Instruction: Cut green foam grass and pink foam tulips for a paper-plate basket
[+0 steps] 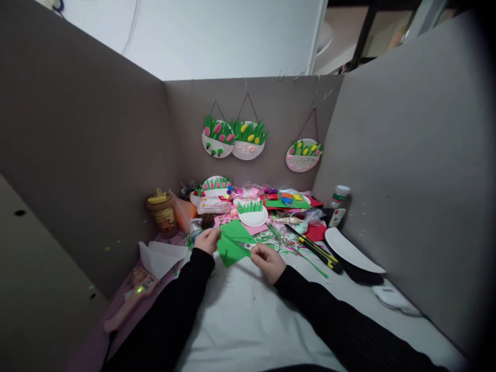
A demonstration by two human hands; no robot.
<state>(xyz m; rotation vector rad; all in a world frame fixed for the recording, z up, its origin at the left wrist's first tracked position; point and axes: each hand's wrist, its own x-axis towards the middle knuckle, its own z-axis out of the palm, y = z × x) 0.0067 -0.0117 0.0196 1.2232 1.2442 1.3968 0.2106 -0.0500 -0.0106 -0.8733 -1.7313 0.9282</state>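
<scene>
My left hand [208,241] pinches one end of a thin green paper strip [234,241]. Closed at the strip's other end is my right hand [268,262], fingertips together. The strip stretches between them, just above a green paper sheet [228,256] lying on the table. White-handled scissors [248,246] rest right by my right fingertips, partly hidden behind that hand. Beyond the hands is a white paper plate pocket [253,217] with jagged green paper grass standing up from it.
A utility knife [315,248], green scraps [287,243] and a white half plate [351,250] lie to the right, near a bottle [338,205]. Left are a brown cup [163,213] and a pink glue gun [132,305]. Decorated plates [248,150] hang on the grey back partition [271,98].
</scene>
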